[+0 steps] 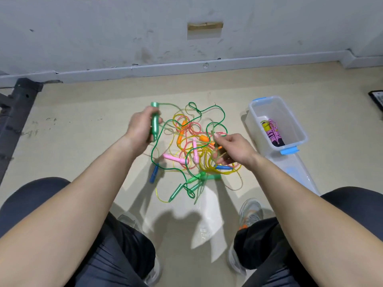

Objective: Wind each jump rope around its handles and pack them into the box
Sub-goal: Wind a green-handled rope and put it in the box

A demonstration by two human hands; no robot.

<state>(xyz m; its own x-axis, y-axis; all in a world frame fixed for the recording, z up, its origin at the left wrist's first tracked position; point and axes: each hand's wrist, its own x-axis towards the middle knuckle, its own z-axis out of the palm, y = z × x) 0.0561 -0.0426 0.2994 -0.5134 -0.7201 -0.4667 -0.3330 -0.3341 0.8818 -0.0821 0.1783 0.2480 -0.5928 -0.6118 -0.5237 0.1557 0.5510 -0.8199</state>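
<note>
**Knees, forearms and a heap of jump ropes**

Dark shorts (116,255) and two bare forearms fill the near edge. Beyond the right wrist a clear box (293,121) with blue clips stands on the floor (83,129). Inside it lies one wound rope bundle (272,132), purple cord around yellow and dark handles. A clear lid (296,172) lies flat just beside the box.

Left hand (141,126) grips a green handle (155,121), held upright above the floor. Right hand (232,151) has curled fingers and pinches a thin cord (213,132); blur hides which rope it belongs to. Both hands are apart, over the tangled pile of ropes (192,150) on the floor.
</note>
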